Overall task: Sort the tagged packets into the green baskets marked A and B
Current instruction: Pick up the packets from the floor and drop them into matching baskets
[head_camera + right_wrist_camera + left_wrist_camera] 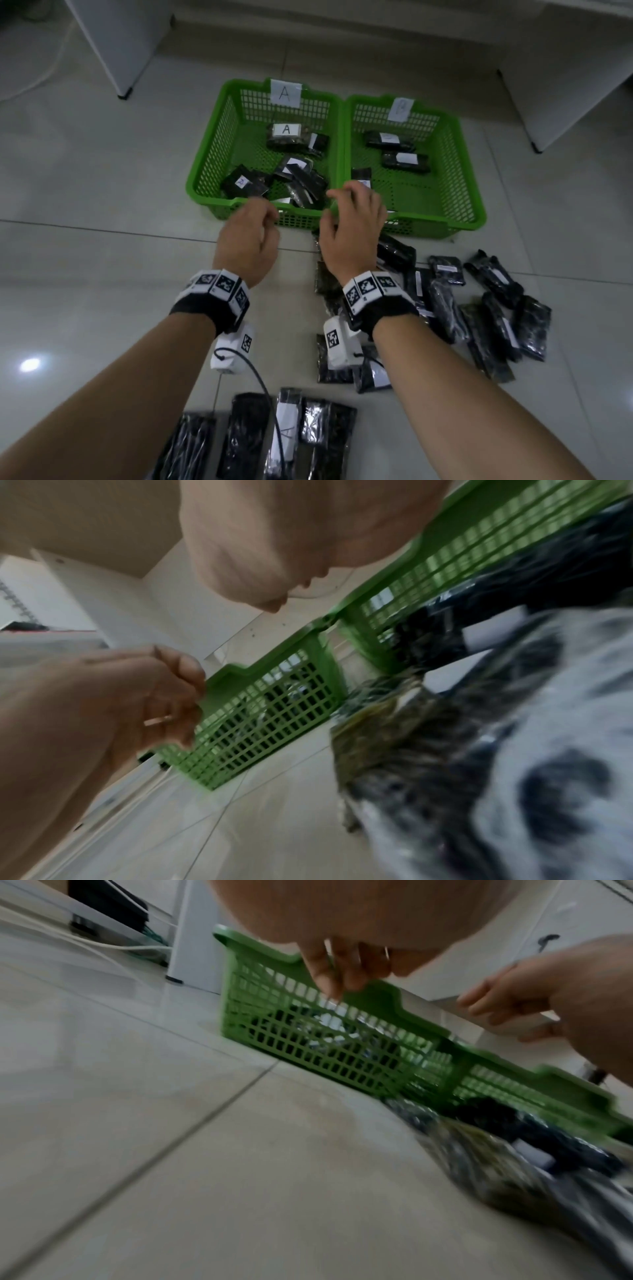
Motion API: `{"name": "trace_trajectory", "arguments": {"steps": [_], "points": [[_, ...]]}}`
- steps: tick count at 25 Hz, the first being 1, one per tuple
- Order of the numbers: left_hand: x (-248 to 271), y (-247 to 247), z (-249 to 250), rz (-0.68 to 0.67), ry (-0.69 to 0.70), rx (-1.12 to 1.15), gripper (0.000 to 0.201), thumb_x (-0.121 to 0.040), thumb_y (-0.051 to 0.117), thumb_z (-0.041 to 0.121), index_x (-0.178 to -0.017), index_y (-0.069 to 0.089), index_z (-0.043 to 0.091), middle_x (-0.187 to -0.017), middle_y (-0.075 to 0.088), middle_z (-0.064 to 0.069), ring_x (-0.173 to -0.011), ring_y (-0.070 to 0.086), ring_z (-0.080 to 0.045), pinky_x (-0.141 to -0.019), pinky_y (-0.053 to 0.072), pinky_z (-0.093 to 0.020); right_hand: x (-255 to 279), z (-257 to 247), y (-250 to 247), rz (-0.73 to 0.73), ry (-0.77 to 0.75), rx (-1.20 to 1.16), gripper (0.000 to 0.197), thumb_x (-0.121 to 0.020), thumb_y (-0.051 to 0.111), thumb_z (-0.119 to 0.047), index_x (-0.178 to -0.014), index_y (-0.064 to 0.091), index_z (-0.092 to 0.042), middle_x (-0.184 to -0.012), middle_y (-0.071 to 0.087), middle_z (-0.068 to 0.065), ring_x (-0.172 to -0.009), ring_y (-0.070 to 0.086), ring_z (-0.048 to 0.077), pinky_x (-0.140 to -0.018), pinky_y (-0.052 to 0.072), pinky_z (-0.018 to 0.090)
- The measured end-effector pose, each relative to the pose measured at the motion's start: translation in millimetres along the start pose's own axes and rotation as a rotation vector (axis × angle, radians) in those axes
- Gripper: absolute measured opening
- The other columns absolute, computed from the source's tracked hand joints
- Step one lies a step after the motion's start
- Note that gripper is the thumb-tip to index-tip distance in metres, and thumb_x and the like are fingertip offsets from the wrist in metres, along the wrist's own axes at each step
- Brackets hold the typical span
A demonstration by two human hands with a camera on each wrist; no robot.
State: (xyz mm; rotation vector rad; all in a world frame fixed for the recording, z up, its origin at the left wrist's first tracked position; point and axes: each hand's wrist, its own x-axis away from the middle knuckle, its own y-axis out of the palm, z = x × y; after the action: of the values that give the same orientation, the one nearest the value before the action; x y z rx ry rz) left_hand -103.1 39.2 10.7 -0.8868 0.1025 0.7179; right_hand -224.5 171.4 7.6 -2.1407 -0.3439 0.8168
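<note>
1. The left hand (248, 236) hangs above the pale tiled floor (102, 212) just before the green plastic mesh basket marked A (212, 144), fingers loosely curled and holding nothing.
2. The right hand (352, 229) hangs near the seam between that basket and the green plastic mesh basket marked B (462, 178), fingers spread, empty.
3. Black plastic packets with white tags lie in both baskets.
4. More black tagged packets (493, 301) lie scattered on the floor beneath and right of the right forearm, and others (274, 438) near the bottom edge.
</note>
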Motion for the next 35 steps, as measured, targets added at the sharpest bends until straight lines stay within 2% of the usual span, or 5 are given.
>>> {"name": "trace_trajectory", "arguments": {"steps": [7, 13, 21, 25, 35], "points": [[27, 72, 32, -0.590, -0.147, -0.197, 0.050, -0.082, 0.071, 0.049, -0.121, 0.060, 0.020, -0.112, 0.060, -0.007, -0.106, 0.058, -0.028, -0.092, 0.050, -0.038, 38, 67, -58, -0.011, 0.452, 0.015, 0.023, -0.073, 0.063, -0.003, -0.089, 0.053, -0.015, -0.104, 0.051, 0.006, -0.103, 0.049, 0.030, -0.090, 0.043, 0.044], [26, 65, 40, -0.571, -0.244, 0.018, 0.040, -0.075, 0.082, 0.038, -0.091, 0.051, 0.021, -0.093, 0.063, -0.003, -0.085, 0.060, -0.023, -0.071, 0.047, -0.032, 55, 101, -63, -0.429, 0.509, 0.112, 0.058, -0.086, 0.071, -0.025, -0.139, 0.046, -0.024, -0.138, 0.054, 0.004, -0.134, 0.042, 0.029, -0.113, 0.030, 0.049], [29, 41, 54, -0.303, -0.123, 0.097, 0.041, -0.074, 0.073, 0.011, -0.080, 0.033, 0.018, -0.077, 0.046, 0.002, -0.065, 0.040, -0.015, -0.054, 0.030, -0.022, 36, 92, -93, -0.084, 0.892, -0.627, 0.029, -0.068, 0.064, -0.047, -0.070, 0.069, -0.019, -0.080, 0.073, -0.002, -0.083, 0.064, 0.022, -0.085, 0.051, 0.038], [20, 37, 70, -0.229, -0.055, 0.178, 0.042, -0.072, 0.078, 0.016, -0.089, 0.040, 0.018, -0.086, 0.051, 0.003, -0.071, 0.048, -0.012, -0.059, 0.037, -0.023, 25, 88, -113, 0.022, 0.892, -0.809, 0.024, -0.092, 0.059, -0.029, -0.080, 0.065, -0.008, -0.069, 0.063, 0.005, -0.060, 0.055, 0.017, -0.051, 0.042, 0.021], [-26, 41, 88, -0.115, -0.120, 0.141, 0.069, -0.073, 0.084, 0.041, -0.130, 0.051, 0.021, -0.118, 0.062, 0.005, -0.105, 0.056, -0.011, -0.088, 0.047, -0.027, -27, 99, -127, 0.136, 0.798, -0.766, 0.033, -0.093, 0.069, -0.041, -0.099, 0.068, -0.009, -0.086, 0.070, 0.005, -0.067, 0.063, 0.011, -0.052, 0.047, 0.016]]}}
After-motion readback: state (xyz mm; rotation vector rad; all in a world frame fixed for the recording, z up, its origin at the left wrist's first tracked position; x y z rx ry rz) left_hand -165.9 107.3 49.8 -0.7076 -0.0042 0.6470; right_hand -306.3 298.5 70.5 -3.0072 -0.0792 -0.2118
